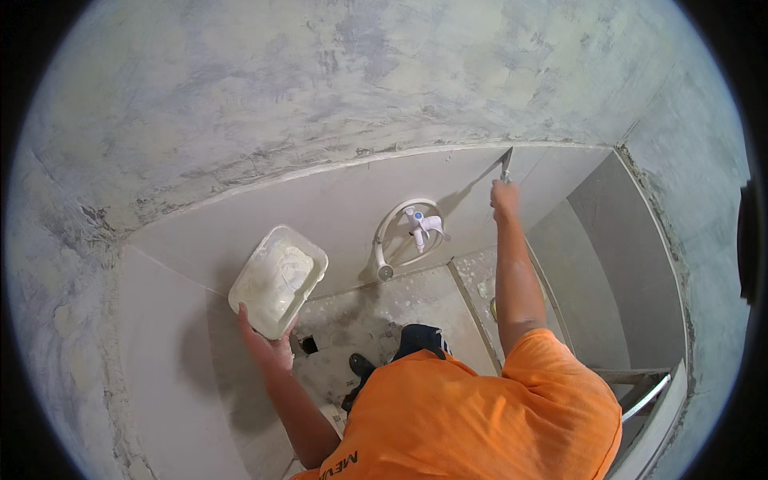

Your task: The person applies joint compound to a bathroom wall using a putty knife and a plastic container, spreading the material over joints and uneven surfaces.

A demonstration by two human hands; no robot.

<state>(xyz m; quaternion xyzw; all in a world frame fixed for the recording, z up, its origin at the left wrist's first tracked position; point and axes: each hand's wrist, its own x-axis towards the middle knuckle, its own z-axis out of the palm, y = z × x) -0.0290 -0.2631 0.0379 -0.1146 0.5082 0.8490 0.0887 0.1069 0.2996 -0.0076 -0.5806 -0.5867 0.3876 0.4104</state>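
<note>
At two o'clock, the right fingers [504,191] grip a putty knife [506,164] by the tile edge [436,153]; at eight, the left fingers [250,330] grip a tub [250,278] (paste [291,265] inside). The upper wall [400,72] looks mostly coated, its ragged joint [366,151] unfinished.

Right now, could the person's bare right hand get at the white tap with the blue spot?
Probably yes: the right hand is up and to the right of the tap, with nothing visible between them, though it holds a grey-bladed scraper.
</note>
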